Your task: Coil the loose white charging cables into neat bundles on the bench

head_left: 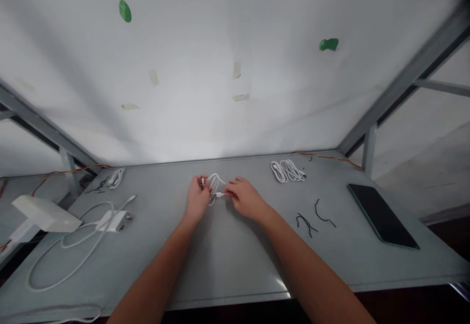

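A white charging cable (214,185), loosely looped, is held between my two hands above the middle of the grey table. My left hand (198,194) is closed on the cable's left side, with a small white plug end showing at its fingers. On the other side, my right hand (244,196) pinches the cable near a white connector (219,195). To the right lie coiled white cables (288,171), side by side on the table. Nearer to me are several black twist ties (306,223), lying loose.
A dark tablet (382,215) lies at the right. On the left are a white power adapter (112,221) with a long cord, a small coiled cable (116,178), more black ties (97,187) and a white box-like object (46,213). A white wall panel (205,128) rises behind the table.
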Demonstrator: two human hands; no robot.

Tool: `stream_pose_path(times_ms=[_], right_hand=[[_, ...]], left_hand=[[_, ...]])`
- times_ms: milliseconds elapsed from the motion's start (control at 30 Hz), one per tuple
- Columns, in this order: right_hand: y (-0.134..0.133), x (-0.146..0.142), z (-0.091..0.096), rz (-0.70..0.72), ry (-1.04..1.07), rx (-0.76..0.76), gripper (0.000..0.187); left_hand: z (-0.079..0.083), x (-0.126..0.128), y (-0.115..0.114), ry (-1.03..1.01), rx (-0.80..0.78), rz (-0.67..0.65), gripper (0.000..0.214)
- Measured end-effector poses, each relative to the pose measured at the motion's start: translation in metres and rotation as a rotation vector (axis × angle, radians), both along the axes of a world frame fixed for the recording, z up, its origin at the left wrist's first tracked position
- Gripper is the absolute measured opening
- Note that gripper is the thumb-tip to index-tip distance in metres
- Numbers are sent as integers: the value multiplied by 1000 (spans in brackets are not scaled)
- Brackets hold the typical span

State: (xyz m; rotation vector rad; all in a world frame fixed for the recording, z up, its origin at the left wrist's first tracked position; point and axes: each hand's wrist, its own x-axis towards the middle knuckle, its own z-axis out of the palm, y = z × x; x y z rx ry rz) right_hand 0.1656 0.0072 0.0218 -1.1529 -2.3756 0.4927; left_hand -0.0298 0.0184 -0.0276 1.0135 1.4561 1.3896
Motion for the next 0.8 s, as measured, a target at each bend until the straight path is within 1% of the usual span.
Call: stream_pose_path(times_ms=[67, 133, 167, 233, 300, 367, 433, 467, 533, 567, 600, 633, 667, 700, 733, 767, 800], right_hand=[[3, 3, -2, -12, 61, 35, 17], [10, 9, -7, -72, 178, -21, 14], [15, 13, -10, -103, 252, -86, 12], [24, 19, -16, -157, 412, -265, 10], [31, 25, -20, -203, 582, -474, 15], [35, 35, -19, -245, 760, -647, 24], [37, 53, -12, -295, 937, -737, 29], [38, 67, -7, -328, 1013, -742, 31], [40, 108, 6, -422, 1098, -685, 31], [41, 134, 13, -484, 1128, -637, 28], [43, 161, 21, -552, 1152, -590, 24], [45, 189, 29, -608, 1178, -535, 22], [47, 215, 37, -643, 1199, -488, 23], [48, 237, 44, -646, 1214, -456, 24], [50, 253, 50, -687, 1227, -399, 26], [50, 262, 55, -704, 1224, -358, 27], [49, 262, 58, -703, 1217, -325, 26]], left_hand=[[-1, -9, 6, -87, -30, 88, 29], [1, -16, 10, -189, -64, 127, 25], [3, -19, 11, -232, -78, 132, 22], [7, -24, 13, -277, -93, 141, 17], [13, -29, 14, -277, -87, 166, 15], [19, -40, 16, -267, -67, 229, 14], [29, -61, 15, -240, -40, 329, 13], [35, -77, 14, -218, -31, 393, 13], [53, -116, 8, -166, -32, 526, 11], [63, -138, 4, -104, -52, 606, 9], [74, -161, 0, -87, -50, 646, 5], [85, -183, -4, -81, -41, 683, 7], [95, -203, -7, -70, -24, 729, 11], [102, -220, -11, -59, -4, 770, 14], [108, -231, -13, -43, 7, 792, 15], [110, -236, -15, 15, 17, 810, 14], [110, -233, -15, 74, 35, 796, 13]])
